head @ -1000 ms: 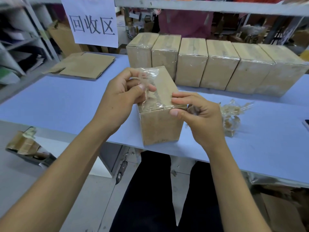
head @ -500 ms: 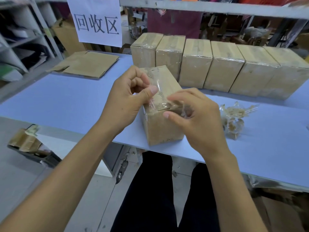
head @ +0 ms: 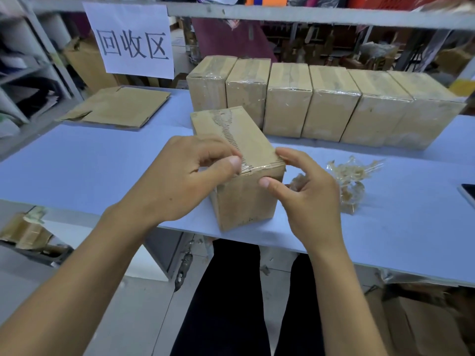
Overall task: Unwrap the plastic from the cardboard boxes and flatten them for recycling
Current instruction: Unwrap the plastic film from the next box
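— Cardboard and clear film: how far along was the job?

— Early. One box (head: 237, 160) stood at the near edge of the blue counter (head: 77, 170), its film mostly off and its top seam scuffed and ragged where tape had torn away. Six wrapped boxes (head: 321, 104) waited in a row behind, glossy and untouched. A flattened sheet (head: 120, 106) lay at the far left, and crumpled plastic (head: 352, 181) sat just right of the work.

— And the hands?

— The left hand (head: 180, 181) pinched a thin strip at the top front edge, thumb against curled fingers (head: 218, 155). The right hand (head: 308, 191) gripped the box's near right corner, fingers on top and thumb on the front face. Flattening had not yet begun on this box.
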